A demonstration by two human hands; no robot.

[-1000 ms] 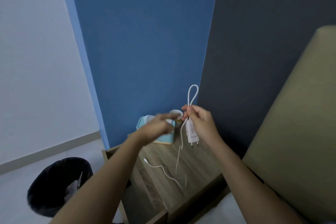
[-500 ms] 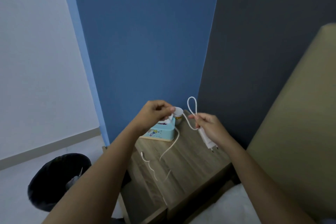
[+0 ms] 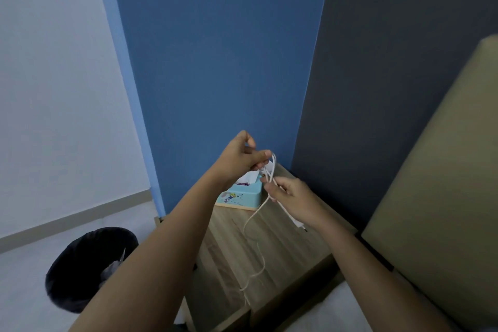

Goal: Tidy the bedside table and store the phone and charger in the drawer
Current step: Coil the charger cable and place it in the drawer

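Note:
Both hands are raised over the wooden bedside table (image 3: 301, 253). My right hand (image 3: 292, 198) grips the white charger, whose plug body (image 3: 297, 222) sticks out below the palm, together with a loop of its cable. My left hand (image 3: 241, 155) pinches the white cable (image 3: 253, 219) just above the right hand, at the top of the loop. The cable's loose end hangs down and trails over the tabletop toward its front edge. No phone is visible, and I cannot see a drawer front clearly.
A light blue tissue box (image 3: 241, 194) stands at the back of the table, partly behind my hands. A black bin (image 3: 80, 269) with rubbish sits on the floor to the left. A beige headboard (image 3: 444, 197) rises at the right, with the blue wall behind.
My left hand took hold of the cable and lifted it up next to my right hand, forming another loop. The loose end has been drawn in across the tabletop.

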